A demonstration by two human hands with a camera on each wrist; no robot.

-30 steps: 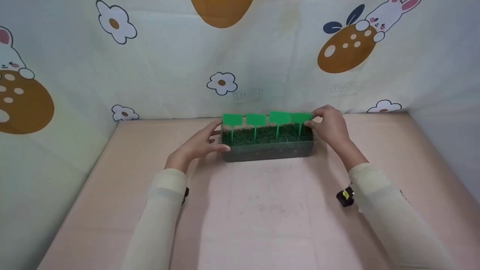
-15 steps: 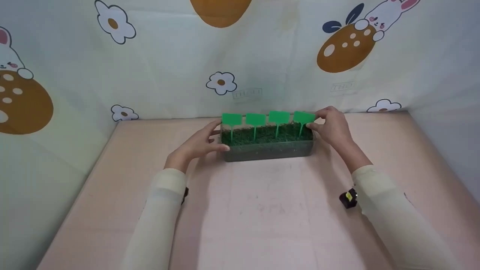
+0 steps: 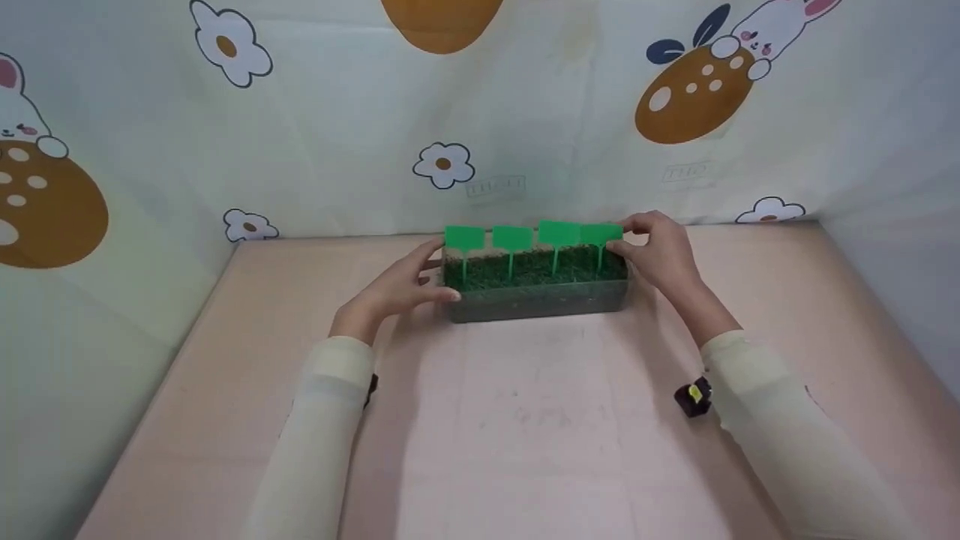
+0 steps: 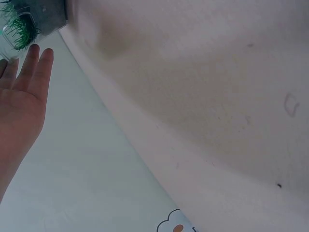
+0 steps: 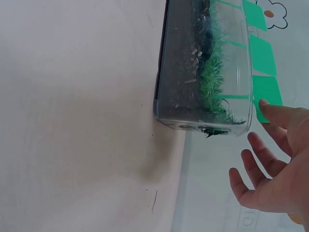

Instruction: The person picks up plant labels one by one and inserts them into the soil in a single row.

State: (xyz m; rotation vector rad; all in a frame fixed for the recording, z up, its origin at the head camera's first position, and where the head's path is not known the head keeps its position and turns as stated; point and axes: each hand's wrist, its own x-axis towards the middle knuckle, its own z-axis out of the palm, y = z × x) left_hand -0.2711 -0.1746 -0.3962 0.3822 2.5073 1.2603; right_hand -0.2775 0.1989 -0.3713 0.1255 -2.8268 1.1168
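A clear plastic planter (image 3: 540,304) with dark soil and green grass stands near the back of the table. Several green plant labels (image 3: 513,240) rise from it in a row. My left hand (image 3: 397,285) grips its left end, thumb on the front corner and forefinger at the back corner. In the left wrist view that hand's other fingers (image 4: 36,72) are straight, and its thumb is hidden. With thumb and forefinger, my right hand (image 3: 664,251) pinches the right edge of the rightmost plant label (image 5: 266,94); the remaining fingers spread apart, off the planter.
The pinkish table (image 3: 525,420) meets a pale patterned cloth backdrop (image 3: 337,150) just behind the planter. Cloth also rises at both sides. A small black device (image 3: 694,396) sits at the right sleeve (image 3: 780,420).
The rightmost plant label tilted right with my right hand half a second ago, then came back left to nearly upright beside its neighbour. My left hand and the planter have stayed put.
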